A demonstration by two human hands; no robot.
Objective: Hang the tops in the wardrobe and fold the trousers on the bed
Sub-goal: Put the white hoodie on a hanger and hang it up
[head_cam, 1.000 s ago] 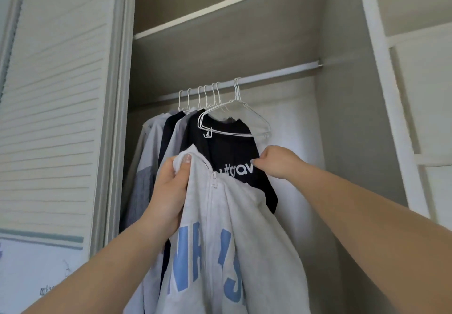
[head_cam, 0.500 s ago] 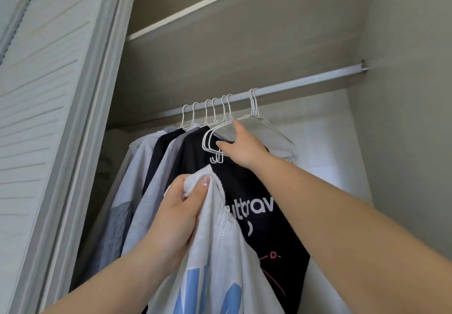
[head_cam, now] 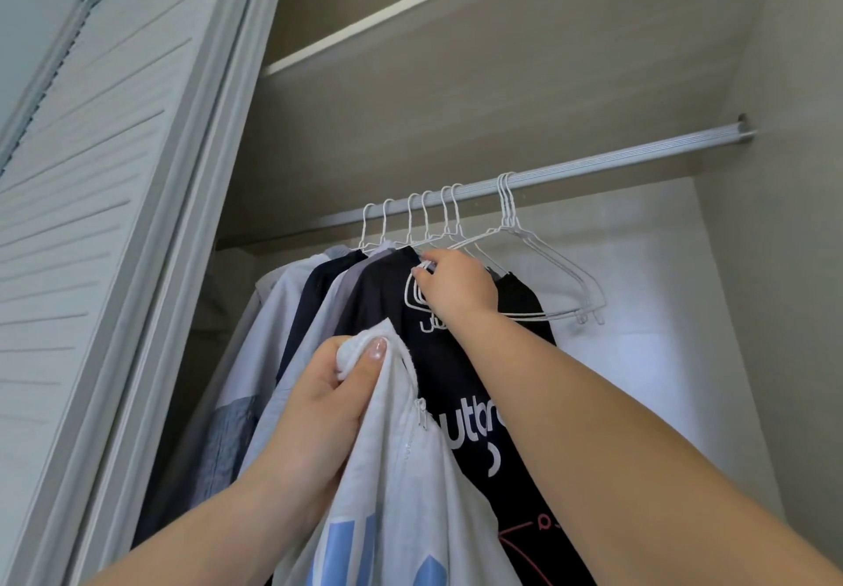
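Left hand point(head_cam: 321, 407) grips collar of white zip-up top with blue lettering point(head_cam: 401, 494); right hand point(head_cam: 456, 289) pinches empty white wire hanger point(head_cam: 538, 275) on grey wardrobe rail point(head_cam: 616, 159), beside hung black printed top point(head_cam: 438, 357)

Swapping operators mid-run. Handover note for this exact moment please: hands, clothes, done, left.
Left hand: grips the collar end of the white zip top with blue letters, held up in front of the wardrobe, not yet on a hanger.
Right hand: fingers pinch the wire of the empty white hangers, which hang on the rail.
Done: several tops hang on the rail, the black printed top nearest the hands.
Left: free a hanger, fit the white top, hook it on the rail. Trousers and bed are out of view.
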